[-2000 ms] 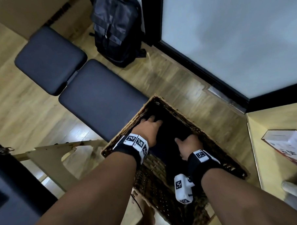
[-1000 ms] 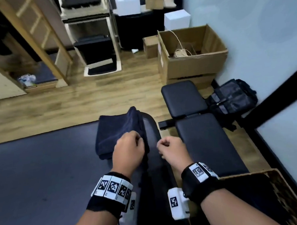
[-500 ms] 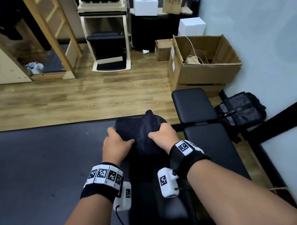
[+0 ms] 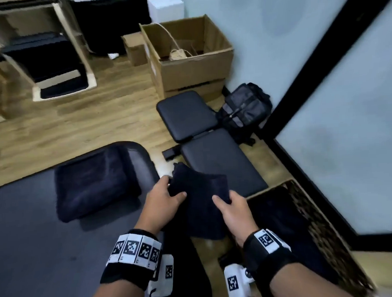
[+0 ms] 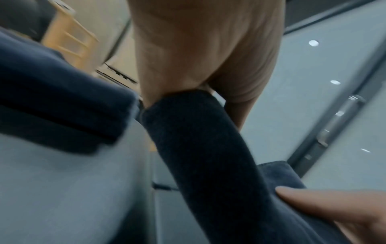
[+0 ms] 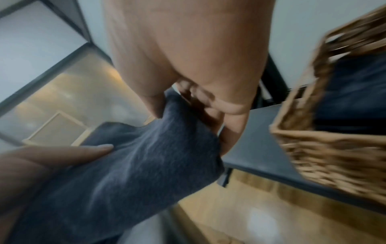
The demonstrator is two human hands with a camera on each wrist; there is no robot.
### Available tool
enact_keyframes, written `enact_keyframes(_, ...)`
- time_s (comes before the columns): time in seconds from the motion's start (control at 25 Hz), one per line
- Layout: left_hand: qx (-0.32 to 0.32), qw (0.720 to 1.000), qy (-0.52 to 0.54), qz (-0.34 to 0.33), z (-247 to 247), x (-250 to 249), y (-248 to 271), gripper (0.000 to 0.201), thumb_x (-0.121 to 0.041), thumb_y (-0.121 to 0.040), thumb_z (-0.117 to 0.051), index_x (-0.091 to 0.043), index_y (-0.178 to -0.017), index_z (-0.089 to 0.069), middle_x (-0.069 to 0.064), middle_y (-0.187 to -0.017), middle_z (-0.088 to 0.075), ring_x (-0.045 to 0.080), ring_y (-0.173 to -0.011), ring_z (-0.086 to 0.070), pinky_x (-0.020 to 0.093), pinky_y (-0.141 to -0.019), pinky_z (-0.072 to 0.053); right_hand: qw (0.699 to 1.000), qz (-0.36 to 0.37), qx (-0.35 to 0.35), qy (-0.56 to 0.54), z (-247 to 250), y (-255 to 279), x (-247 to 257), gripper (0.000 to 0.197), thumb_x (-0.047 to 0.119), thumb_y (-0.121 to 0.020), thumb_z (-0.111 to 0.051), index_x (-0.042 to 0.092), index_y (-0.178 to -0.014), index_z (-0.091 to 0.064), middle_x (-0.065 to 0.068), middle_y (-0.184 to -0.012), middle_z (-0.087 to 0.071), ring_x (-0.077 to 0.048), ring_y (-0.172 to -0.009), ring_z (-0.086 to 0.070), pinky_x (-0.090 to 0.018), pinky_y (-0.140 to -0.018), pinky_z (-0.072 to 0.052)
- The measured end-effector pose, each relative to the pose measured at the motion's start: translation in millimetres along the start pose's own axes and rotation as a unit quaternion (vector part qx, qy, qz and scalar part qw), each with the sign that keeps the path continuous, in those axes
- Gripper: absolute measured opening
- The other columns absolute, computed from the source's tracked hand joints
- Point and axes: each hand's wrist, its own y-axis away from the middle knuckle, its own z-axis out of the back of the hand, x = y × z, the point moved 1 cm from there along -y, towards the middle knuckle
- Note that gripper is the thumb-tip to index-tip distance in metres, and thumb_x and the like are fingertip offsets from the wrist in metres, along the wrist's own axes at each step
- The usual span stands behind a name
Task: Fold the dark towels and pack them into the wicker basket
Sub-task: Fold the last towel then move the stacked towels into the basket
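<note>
A folded dark towel hangs in the air between my hands, left of the wicker basket. My left hand grips its left edge and my right hand grips its right edge. In the left wrist view the dark towel runs down from my left hand. In the right wrist view my right hand pinches the dark towel with the wicker basket close on the right. A stack of folded dark towels lies on the dark mat. Dark cloth lies inside the basket.
A black padded bench stands beyond the towel, beside the basket. A black backpack and an open cardboard box sit against the wall. A glass partition with a dark frame runs along the right. Wooden floor lies beyond the mat.
Both hands have lifted one dark towel off the stack and carried it right, toward the basket. The view has swung right, so the basket has come back into sight.
</note>
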Motion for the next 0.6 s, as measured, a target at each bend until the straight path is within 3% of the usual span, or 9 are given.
enact_keyframes(0.08,0.100,0.994,-0.032,-0.019,-67.2,-23.6,-3.4,0.027,-0.023,-0.085,-0.071,-0.025,-0.103,-0.051,-0.009,-0.098,-0.063,0.015,-0.094,-0.063,0.036,-0.080,-0.053,0.996,-0.039,-0.075,-0.030,52.9,3.4,-47.2,0.034,0.047,-0.073,-0.069,0.027,-0.101,-0.072,0.006,-0.096,-0.078,-0.015,-0.094,-0.073,-0.049,-0.091,-0.058)
enact_keyframes(0.16,0.183,0.980,-0.062,-0.054,-139.1,-44.6,-4.1,0.042,-0.019,-0.085,-0.071,-0.026,-0.118,-0.044,-0.007,-0.112,-0.060,0.016,-0.106,-0.061,0.036,-0.090,-0.052,0.982,-0.093,-0.150,-0.061,104.8,13.6,-93.8,0.021,0.034,-0.079,-0.072,0.027,-0.098,-0.073,0.007,-0.094,-0.078,-0.016,-0.093,-0.073,-0.047,-0.092,-0.058)
enact_keyframes(0.28,0.303,0.940,-0.109,-0.111,-237.8,-65.8,-0.4,0.073,-0.012,-0.086,-0.069,-0.038,-0.140,-0.027,-0.008,-0.132,-0.053,0.007,-0.115,-0.053,0.024,-0.092,-0.043,0.948,-0.189,-0.244,-0.082,171.2,29.5,-149.1,0.016,0.024,-0.085,-0.072,0.019,-0.099,-0.069,0.001,-0.096,-0.075,-0.023,-0.092,-0.071,-0.048,-0.092,-0.058)
enact_keyframes(0.36,0.368,0.911,-0.142,-0.119,-301.1,-71.8,0.7,0.069,-0.010,-0.087,-0.066,-0.047,-0.132,-0.029,-0.005,-0.127,-0.058,0.009,-0.107,-0.059,0.027,-0.089,-0.050,0.927,-0.233,-0.287,-0.071,208.3,32.0,-182.4,0.026,0.020,-0.090,-0.070,0.010,-0.113,-0.063,-0.006,-0.105,-0.068,-0.031,-0.101,-0.066,-0.047,-0.097,-0.054)
enact_keyframes(0.44,0.397,0.892,-0.171,-0.133,-358.3,-70.8,-2.0,0.061,-0.009,-0.087,-0.065,-0.046,-0.125,-0.034,-0.003,-0.119,-0.062,0.015,-0.102,-0.063,0.034,-0.090,-0.054,0.904,-0.267,-0.332,-0.037,235.5,30.1,-211.0,0.039,0.022,-0.091,-0.070,0.003,-0.123,-0.060,-0.014,-0.114,-0.068,-0.037,-0.108,-0.064,-0.043,-0.095,-0.053)
enact_keyframes(0.6,0.464,0.838,-0.241,-0.153,-435.4,-51.5,-5.7,0.061,-0.013,-0.085,-0.069,-0.032,-0.135,-0.040,0.002,-0.132,-0.055,0.022,-0.121,-0.054,0.026,-0.096,-0.042,0.883,-0.326,-0.337,-0.008,261.2,28.3,-245.8,0.043,0.020,-0.093,-0.067,-0.002,-0.127,-0.054,-0.024,-0.120,-0.066,-0.041,-0.112,-0.063,-0.039,-0.087,-0.050)
